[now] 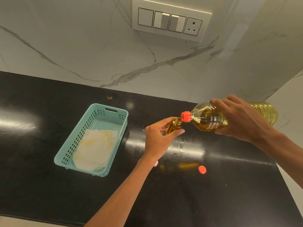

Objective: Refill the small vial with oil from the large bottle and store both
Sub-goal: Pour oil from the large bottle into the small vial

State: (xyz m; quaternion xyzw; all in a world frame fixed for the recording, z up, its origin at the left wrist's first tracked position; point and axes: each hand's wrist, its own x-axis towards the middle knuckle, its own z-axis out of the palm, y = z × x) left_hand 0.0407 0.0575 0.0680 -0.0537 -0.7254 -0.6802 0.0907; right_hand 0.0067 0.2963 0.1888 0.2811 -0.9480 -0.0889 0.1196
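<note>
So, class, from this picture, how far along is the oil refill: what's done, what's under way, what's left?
Done: the small vial is open and a red cap lies loose on the counter. In hand: the right hand tips the large bottle, spout at the vial's mouth, while the left hand grips the vial, which holds some oil. Left: finish filling, recap both, store them, perhaps in the teal basket.

Golden oil (208,119), red-orange bottle neck (186,116), teal basket (91,140), black countertop (41,185), grey-veined white marble wall (82,46).
</note>
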